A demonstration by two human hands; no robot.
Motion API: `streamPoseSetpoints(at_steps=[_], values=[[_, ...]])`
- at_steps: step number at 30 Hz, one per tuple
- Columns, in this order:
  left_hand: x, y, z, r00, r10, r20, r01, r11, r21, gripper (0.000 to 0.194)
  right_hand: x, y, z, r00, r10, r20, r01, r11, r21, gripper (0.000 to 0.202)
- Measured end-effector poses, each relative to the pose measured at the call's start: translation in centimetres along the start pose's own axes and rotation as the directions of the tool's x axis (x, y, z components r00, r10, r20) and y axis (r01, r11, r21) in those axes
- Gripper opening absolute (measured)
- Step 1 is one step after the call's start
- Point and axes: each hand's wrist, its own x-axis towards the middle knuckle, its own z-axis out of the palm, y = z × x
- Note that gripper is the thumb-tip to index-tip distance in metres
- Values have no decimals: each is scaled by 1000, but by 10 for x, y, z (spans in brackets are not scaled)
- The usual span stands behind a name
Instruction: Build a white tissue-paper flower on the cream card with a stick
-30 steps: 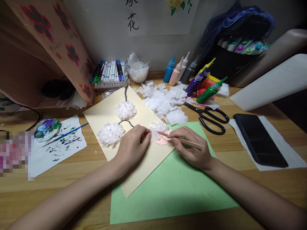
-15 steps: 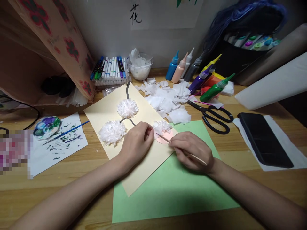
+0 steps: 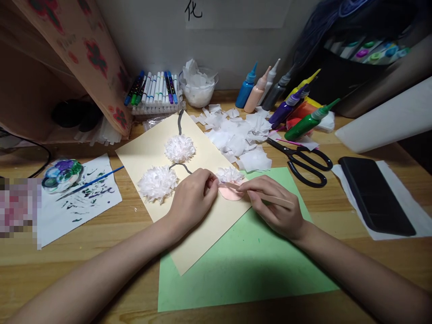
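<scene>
No longer flat as a second ago, the tissue (image 3: 220, 185) is mostly hidden, seemingly pinched by the left hand (image 3: 192, 193) against the tip of the stick (image 3: 278, 201). Right hand (image 3: 275, 204) grips the stick pencil-fashion, probably for control, over the pink disc (image 3: 231, 194) on the card (image 3: 205, 229); scraps (image 3: 232, 135) lie beyond, presumably kept handy.

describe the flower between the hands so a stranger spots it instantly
On the wooden table, a cream sheet overlaps a green sheet. The flower sits near the cream sheet's right corner, between the left hand and right hand. Unlike the two fully ruffled flowers, it shows a flat pink patch below its white ruffles.
</scene>
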Motion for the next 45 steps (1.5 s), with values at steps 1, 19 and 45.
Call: streamPoseSetpoints(at_steps=[1, 19, 45], values=[[0, 0, 0, 1000, 3, -2, -3, 1000, -2, 13, 0, 1, 0, 1000, 15, -13, -15, 1000, 10, 18], [-1, -1, 1, 1000, 14, -4, -14, 999, 30, 17, -3, 3, -1, 994, 105, -37, -99, 985, 138, 16], [0, -2, 2, 1000, 27, -14, -26, 997, 77, 19, -3, 4, 1, 981, 192, -26, -189, 977, 98, 13]])
